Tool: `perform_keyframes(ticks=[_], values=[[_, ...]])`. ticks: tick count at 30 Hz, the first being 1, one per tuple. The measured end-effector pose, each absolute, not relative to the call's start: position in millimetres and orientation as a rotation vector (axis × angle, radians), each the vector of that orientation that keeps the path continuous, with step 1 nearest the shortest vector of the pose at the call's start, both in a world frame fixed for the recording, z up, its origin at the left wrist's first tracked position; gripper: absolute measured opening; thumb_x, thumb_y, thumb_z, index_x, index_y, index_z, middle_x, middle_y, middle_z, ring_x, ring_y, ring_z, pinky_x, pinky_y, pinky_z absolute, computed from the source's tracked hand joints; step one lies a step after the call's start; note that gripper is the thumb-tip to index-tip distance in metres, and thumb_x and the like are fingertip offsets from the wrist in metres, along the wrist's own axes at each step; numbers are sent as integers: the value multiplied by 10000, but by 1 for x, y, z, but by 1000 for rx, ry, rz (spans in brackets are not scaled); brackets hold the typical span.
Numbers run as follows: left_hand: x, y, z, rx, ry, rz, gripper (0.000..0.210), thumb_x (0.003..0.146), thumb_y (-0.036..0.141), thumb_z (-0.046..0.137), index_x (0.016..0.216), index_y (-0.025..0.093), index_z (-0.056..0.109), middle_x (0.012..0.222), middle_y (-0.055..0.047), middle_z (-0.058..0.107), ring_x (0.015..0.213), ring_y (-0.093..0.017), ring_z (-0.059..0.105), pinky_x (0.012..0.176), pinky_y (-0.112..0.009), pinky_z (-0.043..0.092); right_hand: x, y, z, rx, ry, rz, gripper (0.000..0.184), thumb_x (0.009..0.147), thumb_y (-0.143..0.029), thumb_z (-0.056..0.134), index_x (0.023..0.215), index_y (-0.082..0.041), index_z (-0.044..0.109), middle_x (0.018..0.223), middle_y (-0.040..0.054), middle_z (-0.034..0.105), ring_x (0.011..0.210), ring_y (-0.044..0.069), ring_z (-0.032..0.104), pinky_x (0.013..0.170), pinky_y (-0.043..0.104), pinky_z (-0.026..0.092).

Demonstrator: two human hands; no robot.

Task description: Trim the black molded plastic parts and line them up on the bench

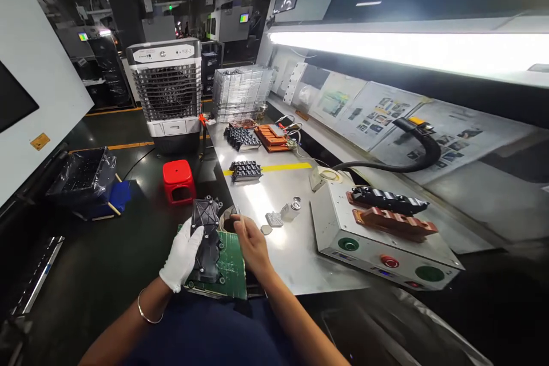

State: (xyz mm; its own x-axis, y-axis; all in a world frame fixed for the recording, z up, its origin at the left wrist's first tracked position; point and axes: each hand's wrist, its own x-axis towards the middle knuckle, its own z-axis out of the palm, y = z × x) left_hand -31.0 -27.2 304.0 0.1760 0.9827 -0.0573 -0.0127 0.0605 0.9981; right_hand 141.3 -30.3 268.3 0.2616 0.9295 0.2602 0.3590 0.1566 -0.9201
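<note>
My left hand (180, 257), in a white glove, grips a black moulded housing (206, 240) with ribs and small round bosses. The housing is held upright above a worn green board (231, 263) at the table's front left. To its right is my bare right hand (254, 243), its thumb and fingers pinched together; what they hold, if anything, I cannot make out. Just behind those fingertips sits a round, pale-rimmed container (227, 220), partly hidden. Nearby on the metal table lie a pale round disc (266, 230), a small grey block (274, 219) and a small clear bottle (292, 209).
A control box (377, 246) with buttons stands right, carrying copper-coloured and black fixtures. More black housings (246, 170) and an orange fixture (272, 137) lie farther back, beyond yellow tape (287, 167). Clear trays (242, 91) are stacked behind. A red stool (178, 180) stands left.
</note>
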Motion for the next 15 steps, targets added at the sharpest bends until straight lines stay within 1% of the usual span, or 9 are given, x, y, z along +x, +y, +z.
perform_keyframes(ticks=[1,3,5,6,8,10,12,14,15], values=[[-34,-28,304,1253,1078,1025,490,891,444,517,1299,173,527,1340,-104,572,1205,-225,551,1055,-343,411,148,-28,273,-1429,-1366,620,521,906,-589,365,1044,-201,684,968,101,707,907,239,655,807,365,513],[-38,-31,305,1283,1044,999,493,903,419,509,1331,175,503,1351,-96,565,1218,-217,542,1070,-338,399,160,-27,285,-1474,-1518,595,509,943,-535,319,1141,-201,649,941,91,718,865,232,669,757,345,517],[-40,-33,306,1315,1059,984,500,910,409,502,1356,184,482,1369,-86,551,1240,-210,525,1083,-335,388,167,-28,298,-1528,-1644,548,468,963,-464,318,1252,-205,579,955,81,723,840,221,678,726,323,511],[-40,-35,307,1332,1073,978,506,912,409,501,1368,190,472,1384,-81,538,1258,-208,510,1091,-334,380,169,-28,303,-1541,-1693,525,441,968,-428,328,1276,-210,556,975,76,724,833,213,680,720,311,507],[-39,-38,311,1367,1095,957,525,914,413,500,1392,202,447,1419,-72,504,1299,-208,470,1108,-330,359,169,-30,311,-1525,-1784,484,379,972,-359,344,1233,-214,577,1006,68,720,834,192,679,726,285,500],[-37,-40,314,1399,1105,929,539,915,414,498,1408,206,428,1443,-67,477,1325,-204,442,1120,-318,341,167,-30,316,-1507,-1862,410,338,972,-304,341,1126,-190,619,968,73,716,829,179,669,731,268,489],[-34,-42,318,1424,1105,901,543,919,407,491,1416,202,418,1455,-65,462,1342,-199,421,1126,-303,330,165,-30,319,-1542,-1898,298,327,973,-266,322,1077,-164,615,940,85,706,829,174,655,722,259,469],[-31,-44,321,1440,1121,885,538,918,398,492,1413,196,426,1457,-63,461,1354,-196,403,1127,-287,324,163,-31,321,-1621,-1890,194,321,981,-270,317,1043,-164,614,914,76,702,801,164,644,684,246,432],[-30,-44,322,1443,1129,879,537,917,392,495,1412,194,428,1458,-62,459,1359,-195,396,1128,-282,322,163,-31,322,-1660,-1879,153,325,988,-290,321,995,-173,624,878,62,701,767,154,637,654,240,405]])
